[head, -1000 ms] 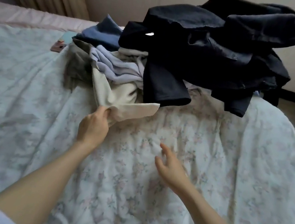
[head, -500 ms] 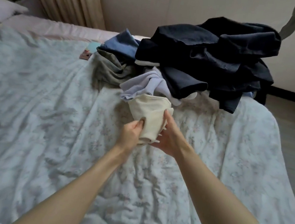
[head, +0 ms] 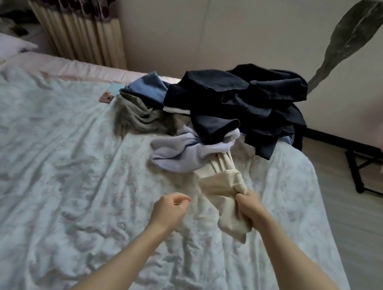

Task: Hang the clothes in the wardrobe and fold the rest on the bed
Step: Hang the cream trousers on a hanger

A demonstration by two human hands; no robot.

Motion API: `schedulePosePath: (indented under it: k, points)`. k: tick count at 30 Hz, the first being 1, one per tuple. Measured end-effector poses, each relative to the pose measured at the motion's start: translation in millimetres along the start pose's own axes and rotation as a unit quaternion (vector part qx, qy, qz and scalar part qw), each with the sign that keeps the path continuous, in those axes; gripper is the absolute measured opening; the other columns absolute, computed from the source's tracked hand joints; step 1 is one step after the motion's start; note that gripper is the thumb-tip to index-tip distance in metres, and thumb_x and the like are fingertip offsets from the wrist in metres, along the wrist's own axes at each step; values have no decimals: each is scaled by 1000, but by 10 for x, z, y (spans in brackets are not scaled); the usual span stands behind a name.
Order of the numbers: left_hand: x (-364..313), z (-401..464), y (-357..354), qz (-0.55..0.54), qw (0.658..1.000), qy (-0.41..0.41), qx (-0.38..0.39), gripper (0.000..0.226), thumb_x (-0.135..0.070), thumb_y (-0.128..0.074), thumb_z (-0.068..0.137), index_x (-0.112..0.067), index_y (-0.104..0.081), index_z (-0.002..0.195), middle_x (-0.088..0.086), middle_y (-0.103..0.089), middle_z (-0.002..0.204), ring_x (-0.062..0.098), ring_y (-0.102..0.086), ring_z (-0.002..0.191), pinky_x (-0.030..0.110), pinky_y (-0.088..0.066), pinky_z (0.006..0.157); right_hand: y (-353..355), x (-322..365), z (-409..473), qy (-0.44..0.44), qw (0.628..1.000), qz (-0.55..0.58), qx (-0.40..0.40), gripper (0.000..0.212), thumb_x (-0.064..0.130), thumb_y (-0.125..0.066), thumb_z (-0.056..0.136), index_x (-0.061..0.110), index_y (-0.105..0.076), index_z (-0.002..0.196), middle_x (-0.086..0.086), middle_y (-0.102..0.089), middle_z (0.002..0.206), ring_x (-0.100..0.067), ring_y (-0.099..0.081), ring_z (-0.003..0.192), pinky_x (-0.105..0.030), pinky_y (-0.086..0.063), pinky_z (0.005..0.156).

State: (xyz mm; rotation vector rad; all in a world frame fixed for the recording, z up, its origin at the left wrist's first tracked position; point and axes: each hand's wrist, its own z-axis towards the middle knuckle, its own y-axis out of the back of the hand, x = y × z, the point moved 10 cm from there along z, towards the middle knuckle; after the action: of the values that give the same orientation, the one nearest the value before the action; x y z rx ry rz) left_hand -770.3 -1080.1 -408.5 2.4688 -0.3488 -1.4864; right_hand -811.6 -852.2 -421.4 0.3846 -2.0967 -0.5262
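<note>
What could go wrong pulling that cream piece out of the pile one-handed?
1. Only the right hand grips the cream garment; its far end is pinned under the lavender garment and the dark clothes, so a tug may drag them along.
2. That dark heap sits near the bed edge and could slide to the floor.
3. The left hand, curled and holding nothing, is not steadying the pile.
</note>
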Motion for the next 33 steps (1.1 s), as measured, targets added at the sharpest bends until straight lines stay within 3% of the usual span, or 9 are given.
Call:
schedulePosePath:
  k: [3, 6, 11, 15, 21, 23, 27, 30, 33]
  points:
    - [99, 49, 16, 75, 996, 12, 52, 22, -26, -49, 95, -16, -63, 110, 4, -65, 105, 23, -59, 101, 36, -49, 90, -39, -12, -217, 55, 995, -84, 10, 26, -6, -37, 80, 7, -57, 91, -9, -58, 90, -21, -53, 87, -26, -37, 69]
    - [263, 128, -110, 111, 990, 24, 83, 25, -27, -47, 96, -15, -59, 114, 5, -62, 111, 22, -57, 99, 31, -46, 83, -263, -472, -425, 65, 982, -170, 45, 35, -1, -38, 84, 7, -55, 113, -10, -60, 113, -22, -54, 101, -23, -36, 76]
    - [552, 406, -314, 186, 976, 38, 105, 38, -27, -42, 97, -14, -46, 132, -2, -50, 107, 16, -52, 95, 25, -41, 77, 30, -1093, -228, -47, 909, -407, 71, 32, 19, -38, 86, 18, -45, 118, -4, -58, 112, -23, -55, 101, -33, -42, 76]
    - [695, 865, -413, 262, 960, 32, 93, 47, -24, -43, 96, -11, -35, 140, 10, -42, 137, 25, -48, 119, 31, -41, 94, -23, -1295, 52, -113, 879, -459, 70, 36, 28, -44, 86, 21, -44, 121, -2, -56, 116, -22, -54, 107, -32, -39, 76]
    - [775, 1558, -718, 291, 954, -5, 74, 59, -29, -48, 94, -15, -24, 146, 12, -30, 147, 32, -35, 130, 43, -36, 104, -395, -1266, 716, -61, 960, -270, 35, 93, 51, -53, 86, 12, 3, 150, -15, -24, 149, -33, -27, 136, -43, -29, 109]
    - [844, 1732, -909, 281, 956, -8, 82, 59, -29, -49, 93, -15, -26, 146, 13, -32, 145, 32, -36, 130, 43, -36, 105, -555, -1233, 936, -46, 965, -258, 15, 96, 51, -51, 88, 11, 10, 149, -15, -23, 149, -35, -27, 135, -44, -30, 106]
    - [1109, 1725, -1342, 315, 937, 1, 148, 68, -40, -51, 92, -14, -23, 148, 13, -22, 153, 25, -18, 142, 33, -18, 114, -925, -1307, 1074, -14, 945, -325, 11, 77, 17, -41, 93, 10, 11, 148, -22, -39, 139, -38, -44, 121, -46, -41, 93]
    - [1251, 1668, -1389, 257, 949, 23, 179, 70, -41, -51, 93, -18, -17, 151, 6, -5, 159, 18, -1, 146, 32, -8, 116, -955, -1284, 1036, 26, 943, -330, -40, 70, 10, -34, 90, 13, 3, 149, -20, -58, 117, -36, -59, 99, -42, -45, 79]
    - [1274, 1643, -1240, 158, 966, 55, 198, 60, -35, -48, 97, -14, -24, 148, 5, -16, 158, 18, -16, 144, 32, -17, 113, -768, -1157, 969, 50, 951, -298, -70, 55, 16, -33, 93, 17, -17, 146, -16, -64, 100, -32, -57, 81, -36, -39, 65]
